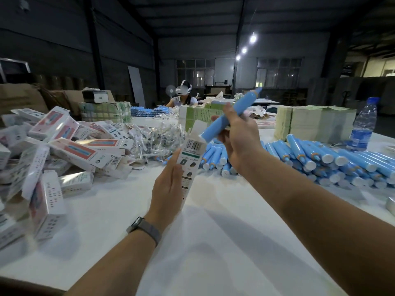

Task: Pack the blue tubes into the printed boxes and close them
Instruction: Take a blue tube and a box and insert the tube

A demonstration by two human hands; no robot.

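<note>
**Both hands gripping: tube at the mouth of an open box**

Right hand (236, 135) has its grip curled round a blue tube (230, 115), held aslant with the pointed tip up and away and the flat end down at the open top of a printed box (190, 159). Whether the tube's end is already inside the opening cannot be told. Left hand (168, 184) holds that box upright from behind, grip wrapped round its lower half, thumb along the near edge; the barcode panel faces the camera and the top flap stands open. A watch band (145, 229) sits on the left wrist.

Both hands are raised above the white surface (213, 242). To the right lies a heap of loose blue tubes (320, 159), with a water bottle (363, 124) just beyond them and stacks of flat cartons (314, 122) behind. To the left lies a pile of filled printed boxes (53, 146), and beside it a mound of small clear-wrapped items (156, 135). Across the surface, a seated person (183, 99) wears a white headset.
</note>
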